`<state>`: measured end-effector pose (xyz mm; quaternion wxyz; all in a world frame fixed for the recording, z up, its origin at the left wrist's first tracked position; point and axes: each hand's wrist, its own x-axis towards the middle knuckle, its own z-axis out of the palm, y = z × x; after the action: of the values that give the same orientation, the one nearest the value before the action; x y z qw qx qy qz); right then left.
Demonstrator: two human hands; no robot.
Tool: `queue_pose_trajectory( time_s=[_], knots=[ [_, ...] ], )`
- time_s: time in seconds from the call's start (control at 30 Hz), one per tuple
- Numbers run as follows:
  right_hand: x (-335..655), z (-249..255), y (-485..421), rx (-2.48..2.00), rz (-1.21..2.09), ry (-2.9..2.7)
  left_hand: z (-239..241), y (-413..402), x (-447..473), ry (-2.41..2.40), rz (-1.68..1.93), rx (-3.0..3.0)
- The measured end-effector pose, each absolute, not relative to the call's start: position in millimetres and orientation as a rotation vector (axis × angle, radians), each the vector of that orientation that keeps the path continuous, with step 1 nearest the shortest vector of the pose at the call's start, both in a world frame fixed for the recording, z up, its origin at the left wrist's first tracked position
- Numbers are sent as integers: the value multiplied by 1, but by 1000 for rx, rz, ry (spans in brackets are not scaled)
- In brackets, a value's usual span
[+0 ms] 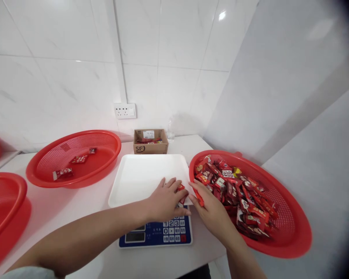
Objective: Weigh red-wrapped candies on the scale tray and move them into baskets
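Observation:
My left hand (167, 195) is over the front right part of the scale's white tray (142, 176), fingers curled over a small red snack packet (180, 188) that partly shows between index finger and thumb. Whatever else lies under the palm is hidden. At the tray's right edge, my right hand (208, 205) is closed on a red snack packet (198, 197), thumb towards the tray. Below my hands is the scale's blue keypad panel (157, 234). Beside my right hand, a red plastic basket (296, 232) holds many red and brown snack packets (235, 190).
To the left, a second red basket (104, 135) holds several packets (80, 159). Another red basket (16, 180) is cut off at the left edge. Behind the scale are a cardboard box (151, 148) with packets inside and a clear plastic bottle (170, 130) by the wall.

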<state>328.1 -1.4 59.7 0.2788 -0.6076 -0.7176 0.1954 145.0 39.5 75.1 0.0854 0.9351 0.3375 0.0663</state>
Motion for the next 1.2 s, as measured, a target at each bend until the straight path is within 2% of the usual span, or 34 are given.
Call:
queue_pose_trajectory(
  time_s=[0.47, 0.67, 0.93, 1.1, 1.2],
  knots=[
    [329, 58, -2, -1630, 476, -1933, 76, 35, 124, 1075, 251, 2944],
    [331, 54, 0, -1626, 455, -1906, 103, 62, 86, 1548, 411, 2698],
    [330, 50, 0, -1642, 484, -1898, 136, 91, -14, 2233, 724, 2209],
    [330, 52, 1, -1643, 442, -1889, 130, 86, -61, 2404, 835, 1986],
    [325, 55, 0, -1579, 312, -1838, 124, 70, -57, 2403, 979, 1989]
  ],
)
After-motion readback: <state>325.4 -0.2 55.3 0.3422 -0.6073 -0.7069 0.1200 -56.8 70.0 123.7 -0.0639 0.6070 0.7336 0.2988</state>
